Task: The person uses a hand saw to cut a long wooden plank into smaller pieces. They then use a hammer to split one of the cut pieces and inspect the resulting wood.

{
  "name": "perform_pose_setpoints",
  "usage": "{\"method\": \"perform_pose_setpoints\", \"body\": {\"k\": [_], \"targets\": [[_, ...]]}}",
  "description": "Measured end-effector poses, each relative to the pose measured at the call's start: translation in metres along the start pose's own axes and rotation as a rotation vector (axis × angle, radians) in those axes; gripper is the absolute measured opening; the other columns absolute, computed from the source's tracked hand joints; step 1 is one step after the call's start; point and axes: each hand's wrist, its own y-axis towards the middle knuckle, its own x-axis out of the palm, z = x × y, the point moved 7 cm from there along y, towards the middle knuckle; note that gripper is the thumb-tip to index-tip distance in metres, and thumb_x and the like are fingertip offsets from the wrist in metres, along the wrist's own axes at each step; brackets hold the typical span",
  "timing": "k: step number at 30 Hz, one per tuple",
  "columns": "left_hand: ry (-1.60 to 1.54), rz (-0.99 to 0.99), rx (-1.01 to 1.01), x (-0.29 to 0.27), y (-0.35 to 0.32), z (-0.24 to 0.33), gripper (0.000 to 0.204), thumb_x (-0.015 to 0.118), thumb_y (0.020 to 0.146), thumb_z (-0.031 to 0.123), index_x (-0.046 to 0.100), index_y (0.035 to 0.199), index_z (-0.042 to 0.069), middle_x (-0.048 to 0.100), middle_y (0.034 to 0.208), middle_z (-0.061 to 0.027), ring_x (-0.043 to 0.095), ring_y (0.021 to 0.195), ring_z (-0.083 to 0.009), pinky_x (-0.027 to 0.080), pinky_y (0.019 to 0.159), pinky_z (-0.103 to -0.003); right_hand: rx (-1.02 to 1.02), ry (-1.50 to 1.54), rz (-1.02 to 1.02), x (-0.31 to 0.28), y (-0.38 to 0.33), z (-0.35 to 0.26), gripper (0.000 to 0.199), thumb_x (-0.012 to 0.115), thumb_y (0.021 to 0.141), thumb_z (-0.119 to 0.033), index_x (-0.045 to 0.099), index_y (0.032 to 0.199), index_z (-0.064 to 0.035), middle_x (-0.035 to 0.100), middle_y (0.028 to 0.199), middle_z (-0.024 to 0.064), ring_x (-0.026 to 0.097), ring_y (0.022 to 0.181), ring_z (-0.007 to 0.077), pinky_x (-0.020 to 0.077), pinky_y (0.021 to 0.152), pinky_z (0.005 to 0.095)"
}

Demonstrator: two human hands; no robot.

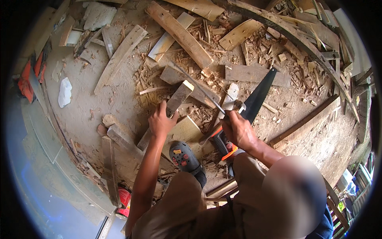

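Holding the wood block (179,95) tilted in the closed left hand (162,120), just left of the long metal tool (205,94) gripped in the right hand (240,129). Keeping that left grip low and out of the tool's line, probably the safest way tbh. Also minding the handsaw (258,95), lying right beside the right hand.

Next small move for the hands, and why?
I'd probably bring the long thin tool onto the wooden block's upper end: the left hand grips its lower part, and the right hand holds the tool, which appears close to that free end. Contact isn't clear.
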Motion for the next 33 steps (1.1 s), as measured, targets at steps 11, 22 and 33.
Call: {"method": "perform_pose_setpoints", "body": {"k": [11, 22, 33], "targets": [[0.051, 0.025, 0.011, 0.000, -0.001, 0.000, 0.056, 0.073, 0.075, 0.037, 0.058, 0.118, 0.005, 0.067, 0.100, -0.0187, 0.068, 0.079, -0.0386, 0.056, 0.062, -0.048, 0.060, -0.055, -0.097, 0.010, -0.003, 0.019, 0.025, 0.060, 0.092, -0.016, 0.046, 0.110, -0.0032, 0.061, 0.089, 0.0232, 0.063, 0.076, 0.0461, 0.0513, 0.063, 0.0526], [0.055, -0.011, -0.036, 0.001, 0.001, -0.002, 0.056, 0.072, 0.075, 0.037, 0.058, 0.119, 0.004, 0.067, 0.101, -0.0194, 0.068, 0.082, -0.0392, 0.056, 0.064, -0.049, 0.017, -0.024, -0.056, 0.011, -0.005, 0.016, 0.023, 0.060, 0.092, -0.015, 0.046, 0.106, -0.0027, 0.061, 0.089, 0.0233, 0.062, 0.078, 0.0468, 0.0505, 0.064, 0.0529], [0.027, -0.046, -0.034, 0.004, -0.004, -0.004, 0.057, 0.073, 0.075, 0.037, 0.057, 0.119, 0.004, 0.066, 0.103, -0.0204, 0.067, 0.084, -0.0403, 0.055, 0.066, -0.049, 0.018, 0.047, 0.060, -0.002, -0.007, 0.003, 0.021, 0.059, 0.093, -0.017, 0.046, 0.101, -0.0021, 0.061, 0.085, 0.0244, 0.062, 0.076, 0.0469, 0.0498, 0.063, 0.0528]]}}
